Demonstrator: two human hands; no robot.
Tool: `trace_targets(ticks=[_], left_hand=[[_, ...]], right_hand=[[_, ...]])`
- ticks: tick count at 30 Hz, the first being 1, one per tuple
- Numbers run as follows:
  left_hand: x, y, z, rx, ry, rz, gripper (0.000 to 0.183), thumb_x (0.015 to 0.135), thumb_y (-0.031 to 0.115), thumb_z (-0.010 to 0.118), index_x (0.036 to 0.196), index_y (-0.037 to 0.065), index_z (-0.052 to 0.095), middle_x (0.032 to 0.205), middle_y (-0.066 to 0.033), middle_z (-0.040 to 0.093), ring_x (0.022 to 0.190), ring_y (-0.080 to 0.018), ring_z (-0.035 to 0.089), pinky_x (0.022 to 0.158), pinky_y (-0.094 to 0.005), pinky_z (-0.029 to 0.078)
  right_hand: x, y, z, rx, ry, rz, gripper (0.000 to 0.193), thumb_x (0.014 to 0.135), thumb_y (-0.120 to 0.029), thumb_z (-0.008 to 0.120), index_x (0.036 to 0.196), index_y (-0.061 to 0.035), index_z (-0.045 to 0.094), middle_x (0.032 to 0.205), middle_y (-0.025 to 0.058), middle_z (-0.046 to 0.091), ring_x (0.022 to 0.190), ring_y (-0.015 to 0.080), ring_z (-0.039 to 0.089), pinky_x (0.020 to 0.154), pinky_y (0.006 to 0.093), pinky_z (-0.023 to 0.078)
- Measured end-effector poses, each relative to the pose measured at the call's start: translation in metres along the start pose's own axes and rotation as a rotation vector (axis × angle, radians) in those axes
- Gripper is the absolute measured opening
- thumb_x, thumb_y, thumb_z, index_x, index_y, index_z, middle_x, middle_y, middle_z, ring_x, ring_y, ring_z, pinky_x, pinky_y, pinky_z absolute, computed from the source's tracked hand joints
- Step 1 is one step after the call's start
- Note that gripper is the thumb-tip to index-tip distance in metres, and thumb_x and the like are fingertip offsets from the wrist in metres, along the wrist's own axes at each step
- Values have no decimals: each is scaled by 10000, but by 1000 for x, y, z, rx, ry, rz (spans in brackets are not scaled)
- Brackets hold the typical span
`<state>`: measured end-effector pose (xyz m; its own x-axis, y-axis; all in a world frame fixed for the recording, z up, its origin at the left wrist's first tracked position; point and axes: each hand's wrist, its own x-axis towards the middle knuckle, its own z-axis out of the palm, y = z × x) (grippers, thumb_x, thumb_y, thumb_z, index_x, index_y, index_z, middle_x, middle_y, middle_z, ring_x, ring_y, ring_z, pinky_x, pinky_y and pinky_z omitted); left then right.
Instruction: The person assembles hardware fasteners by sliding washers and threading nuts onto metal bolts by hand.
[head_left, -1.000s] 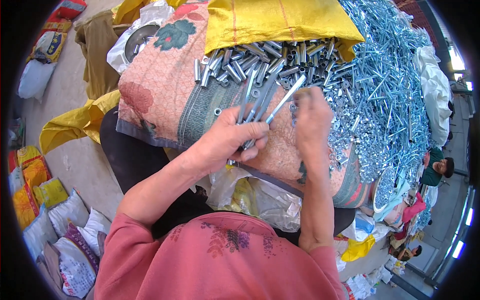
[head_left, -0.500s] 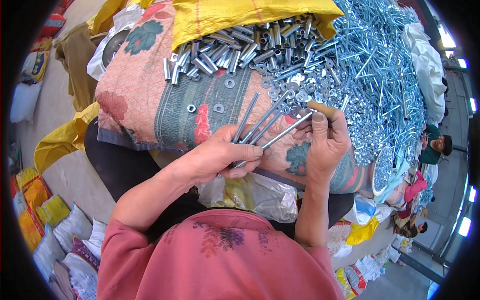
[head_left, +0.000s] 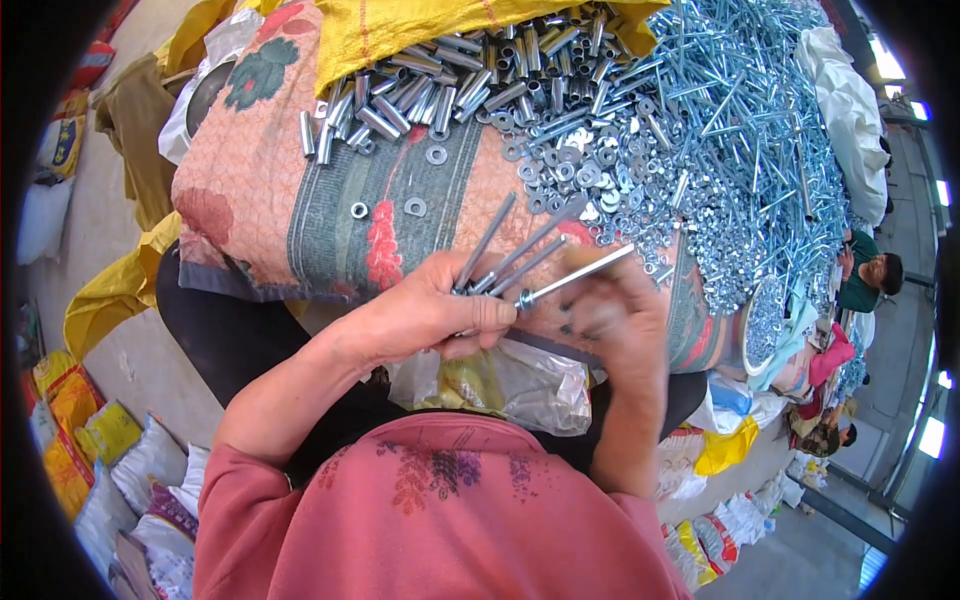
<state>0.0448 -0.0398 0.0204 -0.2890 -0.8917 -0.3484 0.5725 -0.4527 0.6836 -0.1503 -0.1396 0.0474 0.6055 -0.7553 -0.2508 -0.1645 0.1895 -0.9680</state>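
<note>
My left hand (head_left: 430,312) is closed around several long thin metal rods (head_left: 530,250), which fan out up and to the right from the fingers. On the brightest rod (head_left: 585,273) a small washer or nut (head_left: 524,299) sits low down, close to my left thumb. My right hand (head_left: 620,310) is beside that rod's outer end, its fingers smeared by motion, so whether it holds anything cannot be made out. Beyond the hands lie loose flat washers (head_left: 590,165) and a heap of small nuts (head_left: 715,230) on a patterned cloth (head_left: 270,190).
Short metal tubes (head_left: 420,90) spill from a yellow sack (head_left: 380,30) at the far side. Bluish rods (head_left: 760,100) heap up at the far right. A white-rimmed container (head_left: 750,335) of small parts stands right. Filled sacks (head_left: 145,460) lie lower left; another person (head_left: 865,275) sits far right.
My right hand has moved down from the rod's tip and is blurred. A small ring-shaped part now shows low on that rod by my left thumb. My left hand still grips the rods.
</note>
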Motion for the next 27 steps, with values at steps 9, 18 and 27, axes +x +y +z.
trace_targets(ticks=[9,18,27], left_hand=[[5,-7,3,-72,27,43,193,830,204,624,872,46,522,642,-20,510,434,-39,388,381,-175,253],[6,-11,9,-65,-10,-21,127,844,154,573,879,52,506,634,-15,491,436,-29,373,385,-172,240],[7,-14,9,-48,-24,-92,135,848,152,583,912,48,526,617,-13,480,439,-36,368,387,-180,235]], right_hand=[[40,21,-102,-1498,698,-408,236,789,-61,588,1021,-15,592,919,149,535,893,321,497,789,405,395],[38,16,-103,-1279,642,-491,145,780,-27,584,925,-15,583,832,133,561,774,304,541,696,377,436],[13,2,-14,-189,301,-394,123,837,-6,590,956,24,576,859,69,595,692,117,578,647,229,499]])
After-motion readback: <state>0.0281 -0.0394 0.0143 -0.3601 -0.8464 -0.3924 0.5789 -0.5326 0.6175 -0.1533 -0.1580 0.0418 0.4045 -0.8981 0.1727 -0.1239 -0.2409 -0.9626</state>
